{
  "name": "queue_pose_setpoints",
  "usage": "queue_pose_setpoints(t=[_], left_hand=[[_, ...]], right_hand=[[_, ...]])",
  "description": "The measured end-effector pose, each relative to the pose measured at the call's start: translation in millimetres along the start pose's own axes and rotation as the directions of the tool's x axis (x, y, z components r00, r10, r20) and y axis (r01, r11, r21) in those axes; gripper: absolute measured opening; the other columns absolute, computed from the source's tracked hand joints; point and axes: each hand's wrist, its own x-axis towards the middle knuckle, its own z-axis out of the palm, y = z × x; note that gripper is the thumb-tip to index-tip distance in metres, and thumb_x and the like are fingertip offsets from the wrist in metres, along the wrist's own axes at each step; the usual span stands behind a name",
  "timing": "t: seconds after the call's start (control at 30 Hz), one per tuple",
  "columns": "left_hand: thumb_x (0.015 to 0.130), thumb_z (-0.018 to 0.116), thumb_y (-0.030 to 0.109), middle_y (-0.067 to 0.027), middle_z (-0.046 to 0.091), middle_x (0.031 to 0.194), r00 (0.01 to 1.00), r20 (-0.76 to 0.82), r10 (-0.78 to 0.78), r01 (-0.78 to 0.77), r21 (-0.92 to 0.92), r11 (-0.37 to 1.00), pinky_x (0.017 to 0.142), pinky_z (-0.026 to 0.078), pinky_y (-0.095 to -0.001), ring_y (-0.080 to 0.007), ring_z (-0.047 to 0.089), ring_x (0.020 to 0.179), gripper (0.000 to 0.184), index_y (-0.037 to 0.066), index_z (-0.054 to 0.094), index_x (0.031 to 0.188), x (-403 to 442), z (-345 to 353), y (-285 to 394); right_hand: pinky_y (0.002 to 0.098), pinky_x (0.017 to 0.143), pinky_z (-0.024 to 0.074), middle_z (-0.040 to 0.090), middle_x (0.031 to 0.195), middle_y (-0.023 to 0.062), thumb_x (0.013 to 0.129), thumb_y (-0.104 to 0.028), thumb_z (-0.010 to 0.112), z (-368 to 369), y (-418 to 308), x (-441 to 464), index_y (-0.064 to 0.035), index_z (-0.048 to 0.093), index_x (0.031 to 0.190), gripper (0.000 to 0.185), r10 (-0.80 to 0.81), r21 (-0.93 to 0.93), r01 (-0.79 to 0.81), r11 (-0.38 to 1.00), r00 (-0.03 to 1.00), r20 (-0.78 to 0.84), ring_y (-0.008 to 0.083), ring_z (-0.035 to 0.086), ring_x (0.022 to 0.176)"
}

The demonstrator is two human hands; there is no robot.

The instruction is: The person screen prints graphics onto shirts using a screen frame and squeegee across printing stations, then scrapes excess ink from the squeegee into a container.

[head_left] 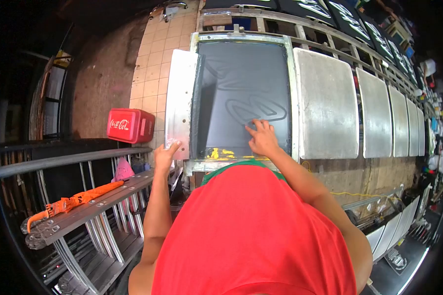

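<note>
A framed screen (pixel 251 64) with a dark surface and a faint curved outline lies in front of me. My right hand (pixel 264 137) rests on its lower right part, fingers spread, holding nothing. Along the screen's left side is a long silvery squeegee-like board (pixel 178 98) with a dark edge lying against the dark surface. My left hand (pixel 166 155) grips the lower end of this board, the thumb on top and the other fingers hidden beneath.
Pale flat panels (pixel 327 103) line up to the right. A red box (pixel 130 126) stands at left on tiles. Lower left, an orange umbrella (pixel 79 199) lies on a metal ladder (pixel 103 206). Black printed pieces (pixel 349 19) lie beyond the wooden rails.
</note>
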Motion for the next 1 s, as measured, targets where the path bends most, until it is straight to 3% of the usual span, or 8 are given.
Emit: queue_pose_setpoints(t=[0.23, 0.33, 0.37, 0.47, 0.53, 0.57, 0.63, 1.0], left_hand=[[0.081, 0.084, 0.036, -0.0099, 0.074, 0.092, 0.994, 0.081, -0.071, 0.081, -0.140, 0.987, 0.078, 0.052, -0.0342, -0.0166, 0.067, 0.082, 0.044, -0.002, 0.075, 0.099, 14.9, 8.2, -10.3], [0.081, 0.085, 0.036, -0.0097, 0.074, 0.091, 0.993, 0.098, -0.063, 0.081, -0.185, 0.979, 0.078, 0.052, -0.0335, -0.0164, 0.067, 0.083, 0.045, -0.004, 0.074, 0.100, 19.4, 11.0, -13.8], [0.080, 0.086, 0.036, -0.0096, 0.073, 0.091, 0.994, 0.097, -0.055, 0.074, -0.205, 0.976, 0.078, 0.052, -0.0330, -0.0164, 0.066, 0.083, 0.046, -0.004, 0.073, 0.100, 21.0, 12.5, -15.3], [0.080, 0.086, 0.034, -0.0098, 0.073, 0.094, 0.979, 0.170, -0.108, 0.160, -0.327, 0.931, 0.078, 0.052, -0.0329, -0.0167, 0.067, 0.082, 0.047, -0.005, 0.072, 0.104, 22.7, 19.2, -15.7], [0.081, 0.086, 0.033, -0.0099, 0.073, 0.095, 0.974, 0.195, -0.117, 0.183, -0.370, 0.911, 0.078, 0.052, -0.0328, -0.0167, 0.067, 0.083, 0.047, -0.005, 0.071, 0.105, 30.1, 29.9, -30.2], [0.081, 0.086, 0.033, -0.0100, 0.073, 0.097, 0.967, 0.222, -0.125, 0.209, -0.410, 0.888, 0.079, 0.053, -0.0326, -0.0167, 0.067, 0.083, 0.047, -0.004, 0.071, 0.106, 34.3, 35.7, -39.3], [0.082, 0.086, 0.032, -0.0101, 0.073, 0.097, 0.969, 0.222, -0.111, 0.200, -0.435, 0.878, 0.079, 0.053, -0.0326, -0.0166, 0.067, 0.083, 0.046, -0.004, 0.071, 0.106, 40.8, 46.8, -49.3], [0.084, 0.084, 0.025, -0.0166, 0.072, 0.103, 0.968, 0.227, -0.103, 0.214, -0.545, 0.811, 0.083, 0.057, -0.0373, -0.0234, 0.072, 0.088, 0.051, -0.011, 0.065, 0.114, 26.5, 49.9, -26.3]], right_hand=[[0.0486, 0.095, 0.0439, 0.059, 0.126, 0.0108, 0.072, -0.014, 0.069, -3.8, 11.3, -6.1, -0.0067, 0.070, 0.094, 0.023, 0.084, 0.128, -0.072, 0.989, 0.992, -0.093, 0.0338, 0.049, 0.122], [0.0478, 0.089, 0.0463, 0.061, 0.112, 0.0138, 0.072, -0.012, 0.069, -3.0, 34.6, -28.2, -0.0061, 0.065, 0.087, 0.017, 0.286, 0.234, -0.259, 0.937, 0.955, -0.085, 0.0361, 0.055, 0.110], [0.0484, 0.087, 0.0466, 0.061, 0.107, 0.0160, 0.073, -0.013, 0.070, -0.2, 46.4, -42.9, -0.0046, 0.063, 0.088, 0.019, 0.344, 0.232, -0.298, 0.926, 0.918, -0.195, 0.0381, 0.057, 0.105], [0.0495, 0.085, 0.0461, 0.060, 0.098, 0.0199, 0.081, -0.020, 0.072, -9.0, 59.4, -86.4, 0.0011, 0.059, 0.095, 0.029, 0.630, 0.287, -0.565, 0.774, 0.637, -0.446, 0.0411, 0.058, 0.096], [0.0489, 0.090, 0.0461, 0.063, 0.100, 0.0239, 0.089, -0.037, 0.071, 2.2, 84.0, -118.6, 0.0041, 0.058, 0.097, 0.044, 0.887, 0.438, -0.771, 0.462, 0.413, -0.209, 0.0419, 0.060, 0.101], [0.0489, 0.090, 0.0461, 0.063, 0.100, 0.0239, 0.089, -0.037, 0.071, 4.4, 86.5, -128.9, 0.0041, 0.058, 0.097, 0.044, 0.888, 0.438, -0.772, 0.460, 0.410, -0.209, 0.0419, 0.060, 0.101], [0.0451, 0.097, 0.0471, 0.066, 0.112, 0.0292, 0.091, -0.056, 0.066, 4.3, 86.8, -142.4, 0.0064, 0.061, 0.109, 0.066, 0.974, 0.504, -0.853, 0.133, 0.206, 0.092, 0.0405, 0.063, 0.109], [0.0450, 0.108, 0.0415, 0.060, 0.134, 0.0317, 0.095, -0.058, 0.054, -6.2, 75.6, -141.3, 0.0085, 0.061, 0.130, 0.075, 0.944, 0.586, -0.801, 0.122, 0.276, 0.181, 0.0423, 0.056, 0.129]])
